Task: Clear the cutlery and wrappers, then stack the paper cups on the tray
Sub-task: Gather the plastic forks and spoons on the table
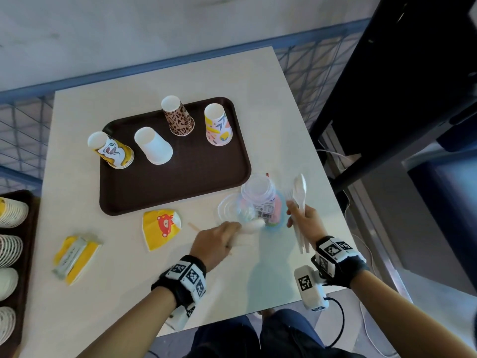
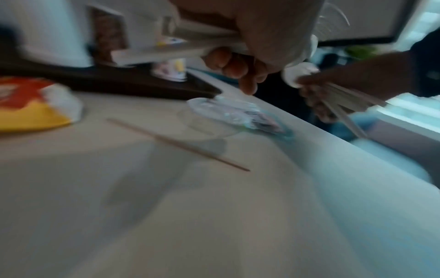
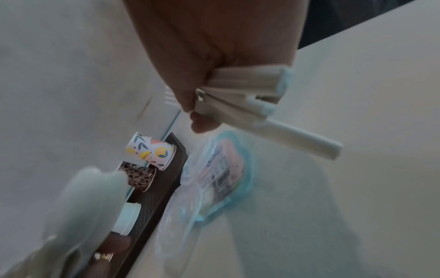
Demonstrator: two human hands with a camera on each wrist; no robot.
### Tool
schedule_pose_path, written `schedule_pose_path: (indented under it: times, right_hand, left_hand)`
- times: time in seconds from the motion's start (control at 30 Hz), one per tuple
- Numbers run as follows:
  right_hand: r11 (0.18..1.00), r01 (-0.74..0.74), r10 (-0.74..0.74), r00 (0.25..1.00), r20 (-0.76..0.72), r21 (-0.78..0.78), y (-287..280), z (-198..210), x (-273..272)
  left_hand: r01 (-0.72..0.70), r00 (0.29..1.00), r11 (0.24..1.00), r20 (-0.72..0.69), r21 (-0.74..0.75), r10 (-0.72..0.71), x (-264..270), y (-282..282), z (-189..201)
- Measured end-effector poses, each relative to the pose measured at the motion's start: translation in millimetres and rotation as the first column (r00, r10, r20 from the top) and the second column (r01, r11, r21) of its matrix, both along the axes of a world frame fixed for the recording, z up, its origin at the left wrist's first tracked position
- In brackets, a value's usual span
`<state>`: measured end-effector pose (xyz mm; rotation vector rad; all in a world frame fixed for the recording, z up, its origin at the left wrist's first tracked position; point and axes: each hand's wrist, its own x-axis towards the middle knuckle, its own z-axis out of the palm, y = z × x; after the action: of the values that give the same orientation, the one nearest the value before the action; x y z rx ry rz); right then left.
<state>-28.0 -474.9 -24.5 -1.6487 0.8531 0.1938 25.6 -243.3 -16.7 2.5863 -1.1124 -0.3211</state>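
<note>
Four paper cups stand upside down on the brown tray (image 1: 196, 187): a yellow cartoon cup (image 1: 113, 151), a white cup (image 1: 154, 147), a leopard cup (image 1: 179, 117) and a floral cup (image 1: 219, 126). My right hand (image 1: 299, 218) grips a bundle of white plastic cutlery (image 1: 300, 195), whose handles (image 3: 250, 99) stick out below the fist. My left hand (image 1: 227, 233) holds a white plastic spoon (image 1: 254, 225) just in front of the tray. A thin wooden stick (image 2: 178, 143) lies on the table under my left hand. Two yellow wrappers (image 1: 161, 227) (image 1: 74, 257) lie at the front left.
Clear plastic lids (image 1: 258, 189) and a blue-pink wrapper (image 1: 276, 210) lie between my hands, off the tray's near right corner. Another tray with stacks of cups (image 1: 10, 213) sits past the table's left edge. The table's right edge is close to my right hand.
</note>
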Motion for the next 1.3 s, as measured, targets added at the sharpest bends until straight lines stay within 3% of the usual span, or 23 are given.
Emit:
schedule_pose_path:
  times: [0.07,0.1,0.23,0.37,0.53,0.67,0.9,1.07,1.2,1.3]
  right_hand:
    - [0.996,0.079,-0.080,0.997,0.011,0.041,-1.6,-3.3,-1.6]
    - [0.989,0.118,-0.120,0.993,0.014,0.094,-0.1,-3.7,-1.8]
    - [0.987,0.045,-0.048,0.999,0.016,0.151,15.1,-8.2,-2.4]
    - [0.994,-0.044,0.046,0.999,-0.017,0.102,30.0,-12.8,-2.0]
    - [0.992,0.001,0.007,0.998,-0.059,0.125,34.4,-14.2,-7.5]
    - [0.987,0.070,-0.062,0.997,-0.056,0.148,34.7,-11.1,-13.5]
    - [0.979,0.089,-0.082,0.995,-0.050,0.181,36.5,-5.7,-15.0]
    - [0.956,0.079,-0.079,0.997,-0.010,0.284,49.7,7.2,-6.0]
    - [0.956,-0.047,0.031,0.998,0.059,0.290,62.2,16.5,5.5]
    - [0.913,-0.061,0.032,0.997,0.077,0.403,65.4,20.7,11.3]
  left_hand:
    - [-0.208,0.963,0.977,-0.162,0.052,0.213,2.0,13.2,1.2]
    - [-0.242,0.939,0.964,-0.226,0.106,0.261,2.4,19.9,-0.3]
    - [-0.012,0.978,0.944,-0.195,0.330,0.081,0.0,40.0,-12.8]
    - [0.069,0.994,0.880,-0.105,0.469,-0.022,9.2,47.6,-27.5]
    - [0.068,0.995,0.854,-0.102,0.517,-0.018,9.3,48.5,-30.4]
    - [0.023,0.998,0.880,-0.068,0.474,0.010,1.5,46.1,-30.6]
    - [-0.150,0.948,0.908,-0.205,0.392,0.245,-19.2,39.3,-9.0]
    - [-0.397,0.893,0.917,-0.210,0.044,0.397,-6.8,5.1,23.5]
    - [-0.476,0.856,0.876,-0.268,-0.076,0.442,10.3,-38.7,41.4]
    - [-0.504,0.825,0.855,-0.360,-0.122,0.435,11.4,-65.2,44.9]
